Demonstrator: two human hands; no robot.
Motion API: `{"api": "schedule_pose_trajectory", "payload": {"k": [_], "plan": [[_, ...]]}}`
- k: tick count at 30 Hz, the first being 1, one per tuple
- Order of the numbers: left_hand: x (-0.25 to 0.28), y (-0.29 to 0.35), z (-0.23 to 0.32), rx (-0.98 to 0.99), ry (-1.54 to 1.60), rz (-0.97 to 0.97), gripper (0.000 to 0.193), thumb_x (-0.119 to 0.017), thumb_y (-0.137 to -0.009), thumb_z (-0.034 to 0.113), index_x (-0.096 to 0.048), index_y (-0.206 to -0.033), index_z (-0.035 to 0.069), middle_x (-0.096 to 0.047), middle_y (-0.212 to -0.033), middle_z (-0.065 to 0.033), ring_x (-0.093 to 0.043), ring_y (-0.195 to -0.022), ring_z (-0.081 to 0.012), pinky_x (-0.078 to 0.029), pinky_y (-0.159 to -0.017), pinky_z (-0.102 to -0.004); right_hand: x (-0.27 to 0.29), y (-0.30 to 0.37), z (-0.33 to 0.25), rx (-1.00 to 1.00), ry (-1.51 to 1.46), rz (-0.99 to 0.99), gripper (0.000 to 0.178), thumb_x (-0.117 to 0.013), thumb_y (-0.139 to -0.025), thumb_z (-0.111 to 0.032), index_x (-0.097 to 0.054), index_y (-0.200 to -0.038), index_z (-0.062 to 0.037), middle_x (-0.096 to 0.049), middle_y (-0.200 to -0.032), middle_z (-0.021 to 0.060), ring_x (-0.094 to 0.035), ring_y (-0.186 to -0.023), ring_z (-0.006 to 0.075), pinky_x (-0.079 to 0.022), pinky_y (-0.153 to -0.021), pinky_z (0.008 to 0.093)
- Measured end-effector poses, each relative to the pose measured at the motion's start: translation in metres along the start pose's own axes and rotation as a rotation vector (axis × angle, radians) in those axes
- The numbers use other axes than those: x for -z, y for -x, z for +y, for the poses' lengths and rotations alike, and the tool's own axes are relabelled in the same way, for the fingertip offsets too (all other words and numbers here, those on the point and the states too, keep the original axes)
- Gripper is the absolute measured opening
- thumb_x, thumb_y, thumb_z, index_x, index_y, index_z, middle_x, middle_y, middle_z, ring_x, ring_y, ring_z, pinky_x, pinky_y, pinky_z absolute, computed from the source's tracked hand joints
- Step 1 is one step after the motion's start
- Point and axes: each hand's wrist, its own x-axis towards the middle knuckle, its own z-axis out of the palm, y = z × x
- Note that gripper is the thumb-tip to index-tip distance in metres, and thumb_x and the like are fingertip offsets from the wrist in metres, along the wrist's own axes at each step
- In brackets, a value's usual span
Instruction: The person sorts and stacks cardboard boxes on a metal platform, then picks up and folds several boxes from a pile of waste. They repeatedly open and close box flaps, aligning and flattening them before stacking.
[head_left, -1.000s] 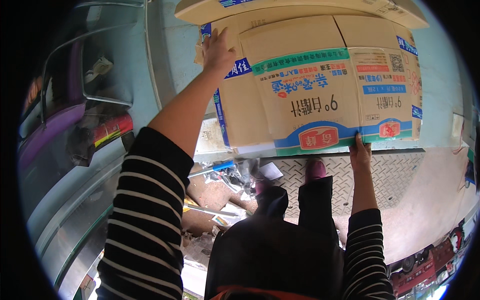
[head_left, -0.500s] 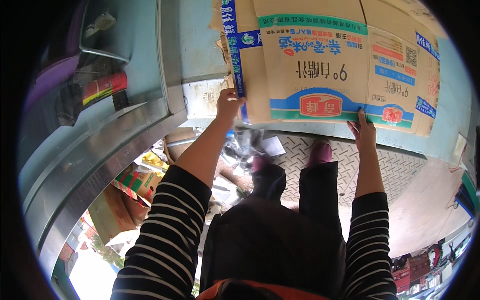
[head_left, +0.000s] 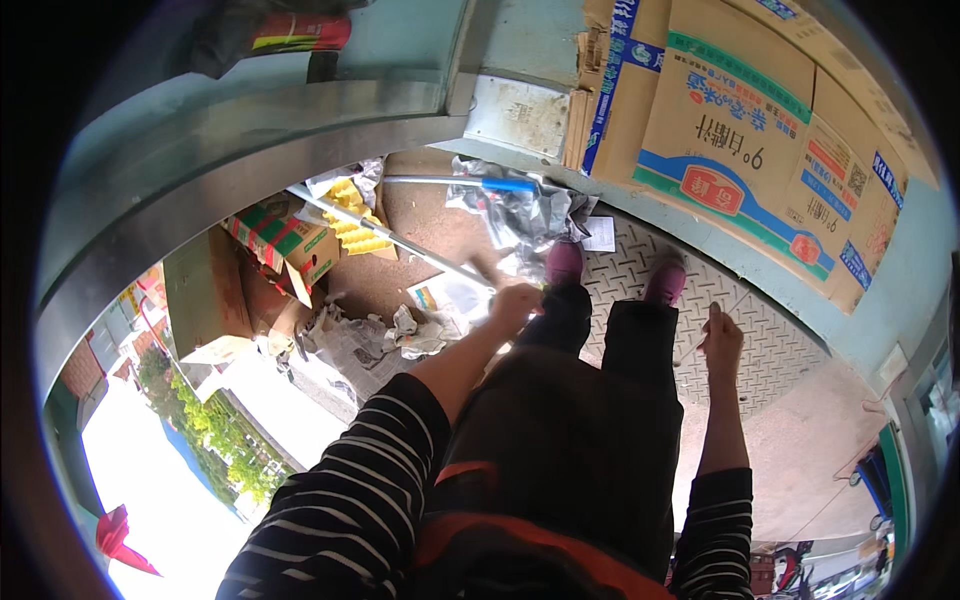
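Observation:
Flattened cardboard boxes point(head_left: 715, 120) with blue, green and red print stand stacked against a pale blue ledge at the upper right, and neither hand touches them. My left hand point(head_left: 515, 308) is low over the floor beside my left leg, near one end of a grey metal pole point(head_left: 385, 232). Its fingers are partly smeared, and contact with the pole cannot be made out. Over the tread plate, my right hand point(head_left: 720, 345) hangs with curled fingers and nothing visible in it.
A blue-ended pole point(head_left: 430, 180), grey plastic bags point(head_left: 500, 225), a yellow egg tray point(head_left: 358, 225) and crumpled paper point(head_left: 350, 345) lie on the floor at left. Open cartons point(head_left: 285, 245) sit beyond them. My shoes rest at the patterned metal plate point(head_left: 625, 275).
Both hands have left the cardboard stack and moved down toward my legs. The view has swung left, bringing more of the floor litter and the poles into sight.

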Motion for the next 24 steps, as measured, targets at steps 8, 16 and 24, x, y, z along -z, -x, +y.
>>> {"api": "schedule_pose_trajectory", "payload": {"k": [8,16,24], "plan": [[-0.023,0.118,-0.088,0.109,0.598,0.216,0.021,-0.05,-0.088,0.01,-0.062,-0.103,0.002,-0.067,-0.083,-0.0084,-0.062,-0.073,-0.0153,-0.051,-0.063,-0.0278,-0.066,0.081,-0.001,0.129,0.135,-0.689,0.015,-0.05,-0.092,-0.012,-0.057,-0.102,-0.0022,-0.058,-0.074,0.004,-0.054,-0.062,0.01,-0.045,-0.057,0.0247],[-0.106,0.234,-0.214,0.269,0.594,0.307,0.021,-0.06,-0.079,0.014,-0.066,-0.096,0.003,-0.066,-0.084,-0.0109,-0.064,-0.067,-0.0176,-0.053,-0.066,-0.0304,0.067,0.01,0.041,0.101,0.436,-0.514,0.018,-0.049,-0.091,-0.011,-0.059,-0.104,-0.0018,-0.062,-0.078,0.0078,-0.058,-0.062,0.0124,-0.048,-0.057,0.0275],[-0.133,0.263,-0.263,0.33,0.502,0.367,0.023,-0.063,-0.077,0.019,-0.069,-0.097,0.009,-0.068,-0.09,-0.0095,-0.064,-0.081,-0.0187,-0.051,-0.076,-0.0322,0.049,0.016,0.012,-0.022,0.425,-0.454,0.014,-0.05,-0.088,-0.005,-0.058,-0.1,-0.0026,-0.058,-0.074,0.0075,-0.056,-0.057,0.0147,-0.049,-0.05,0.0279]]}}
